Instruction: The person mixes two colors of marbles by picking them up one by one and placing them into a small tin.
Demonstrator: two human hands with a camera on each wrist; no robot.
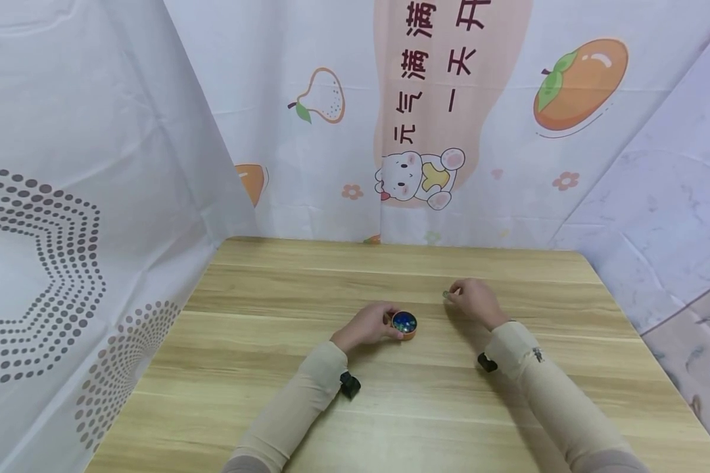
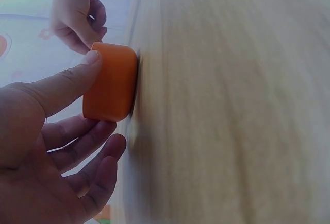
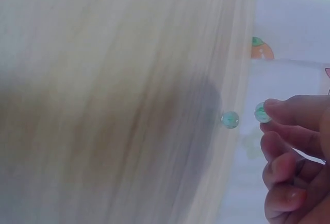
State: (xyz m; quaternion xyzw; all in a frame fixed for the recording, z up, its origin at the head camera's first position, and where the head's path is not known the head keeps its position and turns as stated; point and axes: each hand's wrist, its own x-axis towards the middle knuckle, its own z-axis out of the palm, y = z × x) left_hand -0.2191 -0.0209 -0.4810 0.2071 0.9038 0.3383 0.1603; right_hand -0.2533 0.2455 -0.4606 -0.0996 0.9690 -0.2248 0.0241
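Note:
My left hand holds a small round orange container by its sides, thumb on one side and fingers on the other. Its base is on or very close to the table. Inside, shiny blue and green pieces show in the head view; they are too small to make out singly. Farther to the right, my right hand pinches a clear green-tinted glass marble between thumb and forefinger. A second, similar marble rests on the table just beside those fingertips, apart from the held one.
The wood-grain table reaches to a printed curtain behind it, with more fabric at the left and right. Each wrist carries a small black device.

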